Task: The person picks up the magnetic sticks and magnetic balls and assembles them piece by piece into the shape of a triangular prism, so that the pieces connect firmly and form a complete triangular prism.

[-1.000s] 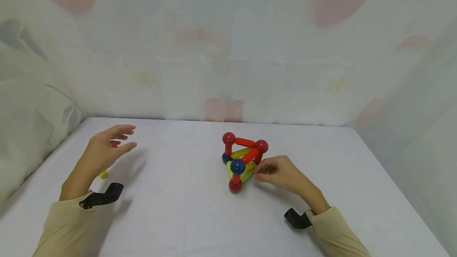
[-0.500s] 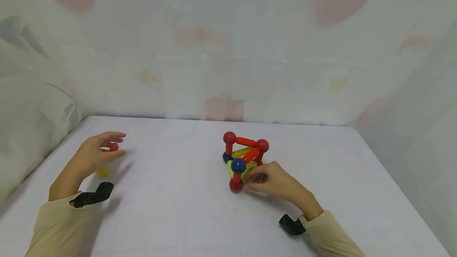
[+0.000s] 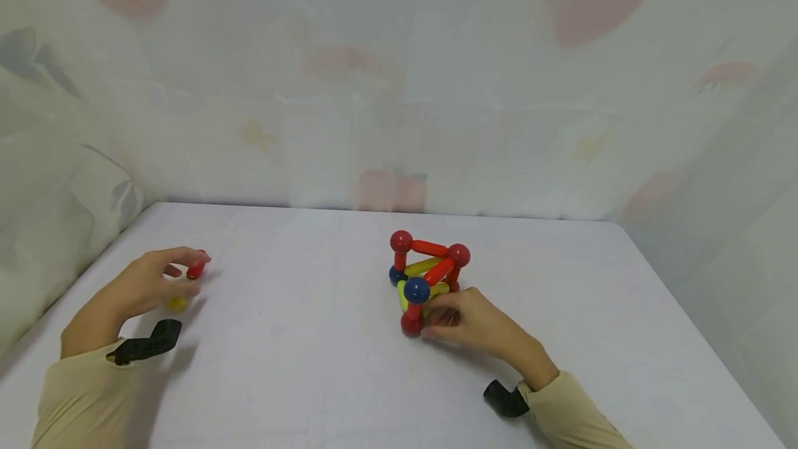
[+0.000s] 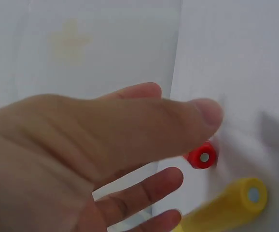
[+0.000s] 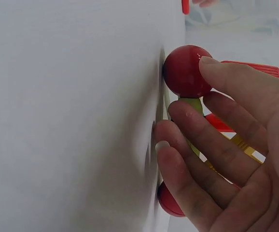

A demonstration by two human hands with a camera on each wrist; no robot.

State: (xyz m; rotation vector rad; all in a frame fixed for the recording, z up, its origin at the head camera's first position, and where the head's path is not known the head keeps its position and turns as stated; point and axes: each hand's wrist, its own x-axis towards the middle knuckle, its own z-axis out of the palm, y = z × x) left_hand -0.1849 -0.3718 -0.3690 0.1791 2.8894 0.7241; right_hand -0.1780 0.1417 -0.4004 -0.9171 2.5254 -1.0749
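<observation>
A magnetic ball-and-rod frame stands mid-table, with red rods [image 3: 430, 248], yellow-green rods [image 3: 422, 267], red balls [image 3: 458, 255] and a blue ball [image 3: 416, 290] at its near top corner. My right hand [image 3: 476, 324] holds the lower front red ball [image 5: 187, 71], its thumb on the ball and the index fingertip just below. Over at the left, my left hand [image 3: 140, 283] hovers with thumb and fingers apart around a loose red magnetic rod [image 3: 196, 269]. A loose yellow magnetic rod [image 4: 226, 205] lies nearer, partly hidden beneath that hand. Both loose rods show metal end discs.
A white cloth covers the table [image 3: 299, 366]. Patterned curtain [image 3: 499, 89] hangs behind and along both sides. Black camera mounts [image 3: 146, 344] stick out from both sleeves.
My left hand has moved left and down toward the loose rods, its fingers coming around the red one. My right hand has slid left along the frame to the lower front red ball.
</observation>
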